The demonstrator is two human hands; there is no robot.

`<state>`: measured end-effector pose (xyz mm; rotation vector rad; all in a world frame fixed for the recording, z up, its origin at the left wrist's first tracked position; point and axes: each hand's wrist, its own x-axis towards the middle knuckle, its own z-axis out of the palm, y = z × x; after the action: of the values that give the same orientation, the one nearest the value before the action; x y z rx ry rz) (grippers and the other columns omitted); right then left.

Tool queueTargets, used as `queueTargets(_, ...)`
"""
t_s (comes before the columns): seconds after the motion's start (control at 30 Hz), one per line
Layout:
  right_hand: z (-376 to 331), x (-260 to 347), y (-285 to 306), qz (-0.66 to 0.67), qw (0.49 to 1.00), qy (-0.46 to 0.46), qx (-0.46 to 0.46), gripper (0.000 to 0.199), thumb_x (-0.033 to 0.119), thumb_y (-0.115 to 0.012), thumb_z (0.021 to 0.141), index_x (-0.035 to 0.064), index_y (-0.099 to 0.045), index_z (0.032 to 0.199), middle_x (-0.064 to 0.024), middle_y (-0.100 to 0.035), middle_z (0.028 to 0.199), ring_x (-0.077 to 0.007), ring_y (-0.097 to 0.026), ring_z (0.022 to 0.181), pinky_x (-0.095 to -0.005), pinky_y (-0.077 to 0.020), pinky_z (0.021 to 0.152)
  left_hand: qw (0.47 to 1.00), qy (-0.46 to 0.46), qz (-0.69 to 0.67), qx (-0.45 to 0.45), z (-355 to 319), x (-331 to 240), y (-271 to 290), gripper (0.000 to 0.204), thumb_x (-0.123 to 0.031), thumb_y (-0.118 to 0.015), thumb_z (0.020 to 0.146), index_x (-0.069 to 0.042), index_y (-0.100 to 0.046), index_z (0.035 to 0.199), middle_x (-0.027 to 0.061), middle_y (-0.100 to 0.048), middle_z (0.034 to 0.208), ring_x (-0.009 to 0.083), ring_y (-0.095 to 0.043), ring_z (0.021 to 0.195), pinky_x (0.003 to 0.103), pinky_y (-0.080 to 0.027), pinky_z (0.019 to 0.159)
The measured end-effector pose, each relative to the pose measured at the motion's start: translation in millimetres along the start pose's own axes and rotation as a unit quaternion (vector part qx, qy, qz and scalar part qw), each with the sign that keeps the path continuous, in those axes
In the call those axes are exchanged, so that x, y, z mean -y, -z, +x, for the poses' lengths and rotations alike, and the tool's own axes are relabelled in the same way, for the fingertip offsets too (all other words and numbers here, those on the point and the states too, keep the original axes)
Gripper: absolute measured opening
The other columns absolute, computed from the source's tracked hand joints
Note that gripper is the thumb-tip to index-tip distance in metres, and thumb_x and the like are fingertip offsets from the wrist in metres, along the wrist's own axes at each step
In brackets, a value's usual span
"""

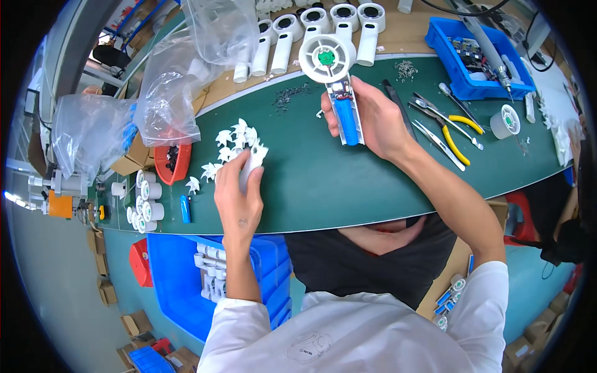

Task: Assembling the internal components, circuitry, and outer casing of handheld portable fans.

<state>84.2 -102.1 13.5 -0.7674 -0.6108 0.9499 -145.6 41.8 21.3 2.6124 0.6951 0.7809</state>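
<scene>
My right hand (377,117) is wrapped round a half-built handheld fan (326,59), holding it above the green table. Its round white head has spokes and a green centre. The opened handle shows a small circuit board and a blue battery cell (347,121). My left hand (239,202) is closed, thumb and fingers round a white fan blade wheel (253,163), partly hidden by the fingers. Just beyond that hand lie several more white blade wheels (225,138) in a loose cluster.
White fan bodies (287,28) line the far edge. Pliers (457,140), tweezers (438,144) and a blue parts bin (444,65) lie right. White cups (151,210), a blue cell (185,209) and a red tray (173,163) stand left, by plastic bags (168,93). A blue crate (177,280) sits below.
</scene>
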Motion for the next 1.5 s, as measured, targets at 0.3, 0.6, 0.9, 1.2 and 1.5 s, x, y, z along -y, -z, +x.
queueTargets(0.3,-1.8,6.1,-4.9,-0.216,0.959,0.155,-0.095,0.035,0.014,-0.069,0.087,0.0018,-0.055,0.117,-0.0030,-0.060,0.093,-0.0077,-0.055,0.065,-0.0221,-0.0462,0.057,0.734,0.054,-0.650,0.191,76.1,-57.7,-56.2,0.059,-0.029,-0.055,0.099,0.001,-0.033,0.145,0.0191,-0.054,0.129,0.0281,-0.059,0.113,0.042,-0.051,0.096)
queueTargets(0.6,-6.1,8.6,-7.1,-0.372,0.916,0.116,-0.098,0.056,0.015,-0.073,0.080,0.0022,-0.051,0.130,0.0007,-0.061,0.097,-0.0045,-0.053,0.075,-0.0213,-0.0457,0.067,0.763,0.033,-0.614,0.200,70.4,-50.8,-76.3,0.062,-0.029,-0.060,0.097,0.004,-0.036,0.144,0.0141,-0.052,0.131,0.0209,-0.051,0.120,0.035,-0.041,0.101)
queueTargets(0.9,2.5,-3.4,1.2,-0.399,0.889,0.204,-0.092,0.051,0.016,-0.075,0.082,0.0012,-0.053,0.125,-0.0010,-0.062,0.094,-0.0052,-0.056,0.074,-0.0214,-0.0488,0.067,0.780,0.015,-0.596,0.192,69.1,-45.5,-79.0,0.062,-0.027,-0.059,0.098,0.005,-0.034,0.145,0.0152,-0.055,0.129,0.0208,-0.056,0.114,0.034,-0.046,0.097)
queueTargets(1.2,5.1,-1.7,6.8,-0.273,0.956,0.058,-0.085,0.043,0.026,-0.077,0.084,0.0029,-0.057,0.115,-0.0018,-0.061,0.084,-0.0071,-0.056,0.064,-0.0232,-0.0470,0.054,0.728,0.082,-0.640,0.232,73.5,-49.7,-66.4,0.059,-0.029,-0.055,0.099,0.004,-0.036,0.144,0.0153,-0.056,0.127,0.0229,-0.063,0.103,0.037,-0.055,0.088)
queueTargets(1.5,5.9,6.5,20.1,0.008,0.997,-0.005,-0.082,0.046,0.034,-0.039,0.102,-0.0036,-0.053,0.124,-0.0103,-0.062,0.103,-0.0182,-0.060,0.084,-0.0327,-0.0507,0.080,0.767,0.140,-0.590,0.210,85.4,-40.1,-57.1,0.052,-0.028,-0.058,0.098,0.005,-0.046,0.136,0.0132,-0.062,0.116,0.0195,-0.062,0.101,0.035,-0.056,0.085)
